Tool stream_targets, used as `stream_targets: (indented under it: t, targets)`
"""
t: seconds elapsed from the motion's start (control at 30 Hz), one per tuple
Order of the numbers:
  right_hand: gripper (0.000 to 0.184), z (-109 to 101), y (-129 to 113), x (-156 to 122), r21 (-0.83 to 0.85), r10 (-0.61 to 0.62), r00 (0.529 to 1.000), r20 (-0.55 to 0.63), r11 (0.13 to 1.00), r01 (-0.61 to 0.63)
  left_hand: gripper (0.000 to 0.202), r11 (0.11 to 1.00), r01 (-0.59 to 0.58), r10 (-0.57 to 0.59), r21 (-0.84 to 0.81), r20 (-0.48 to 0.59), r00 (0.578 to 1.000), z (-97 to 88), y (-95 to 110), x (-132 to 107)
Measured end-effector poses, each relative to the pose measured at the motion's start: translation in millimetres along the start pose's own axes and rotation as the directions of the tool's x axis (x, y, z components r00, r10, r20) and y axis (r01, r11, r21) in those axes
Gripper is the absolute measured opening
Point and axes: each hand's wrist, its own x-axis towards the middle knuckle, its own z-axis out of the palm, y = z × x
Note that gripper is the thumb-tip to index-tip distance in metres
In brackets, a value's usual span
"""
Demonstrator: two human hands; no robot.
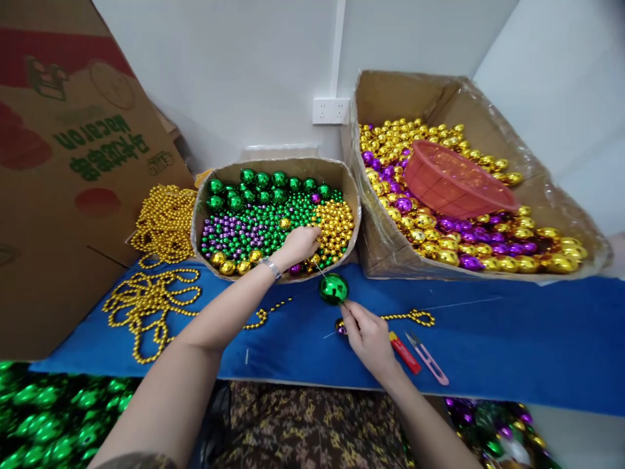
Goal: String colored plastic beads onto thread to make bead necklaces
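Note:
My left hand (301, 246), with a banded bracelet at the wrist, reaches over the bead-filled box beside the small gold beads (334, 227). Its fingers are closed, and their tips are hidden. A thin line (319, 268) runs between this hand and a large shiny green ball (334, 288); I cannot tell if it is thread or needle. Over the blue table edge of the box, my right hand (367, 335) pinches the lower side of the green ball. Close to its fingers lies a small purple and gold ball (340, 326). A short gold bead chain (415, 317) lies to the right.
Gold bead strands (146, 303) lie at left, by a tall carton (58, 195). A yellow-red lighter (405, 353) and pink thread snips (428, 359) lie at right. Behind them, a big box (390, 257) holds gold and purple balls and a red basket (454, 185).

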Motion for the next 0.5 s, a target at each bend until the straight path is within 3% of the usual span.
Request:
stream_targets:
  t: [0.1, 0.2, 0.27, 0.3, 0.33, 0.37, 0.4, 0.43, 0.5]
  targets:
    - [0.023, -3, -1, -1, -0.004, 0.017, 1.000, 0.004, 1.000, -0.017, 0.016, 0.999, 0.004, -0.005, -0.049, -0.017, 1.000, 10.9, 6, 8]
    - [0.024, -7, 2, -2, -0.012, 0.035, 0.999, -0.003, 0.999, -0.036, 0.017, 0.995, 0.012, -0.017, -0.100, -0.047, 0.999, 8.4, 6, 4]
    - [0.025, -8, 4, -2, -0.017, 0.045, 0.999, -0.010, 0.999, -0.046, 0.015, 0.945, 0.048, -0.073, -0.324, -0.068, 0.995, 1.5, 6, -5]
    - [0.025, -9, 5, -2, -0.021, 0.048, 0.999, -0.013, 0.999, -0.049, 0.014, 0.851, 0.071, -0.119, -0.520, -0.061, 0.991, -2.7, 6, -11]
    - [0.025, -9, 6, -2, -0.026, 0.049, 0.999, -0.013, 0.998, -0.050, 0.015, 0.684, 0.093, -0.166, -0.723, -0.031, 0.986, -7.0, 7, -19]
    - [0.025, -9, 7, -2, -0.033, 0.049, 0.999, -0.011, 0.998, -0.049, 0.017, 0.461, 0.111, -0.202, -0.880, 0.018, 0.979, -11.0, 8, -26]
    - [0.025, -8, 7, -2, -0.041, 0.047, 0.999, -0.007, 0.998, -0.047, 0.019, 0.239, 0.126, -0.217, -0.963, 0.074, 0.973, -14.5, 10, -34]
    - [0.026, -8, 8, -2, -0.048, 0.044, 0.999, -0.002, 0.998, -0.044, 0.021, 0.074, 0.141, -0.215, -0.987, 0.122, 0.969, -17.5, 12, -42]
    - [0.027, -6, 7, -2, -0.063, 0.034, 0.999, 0.011, 0.997, -0.033, 0.022, -0.107, 0.170, -0.213, -0.980, 0.189, 0.959, -21.5, 16, -54]
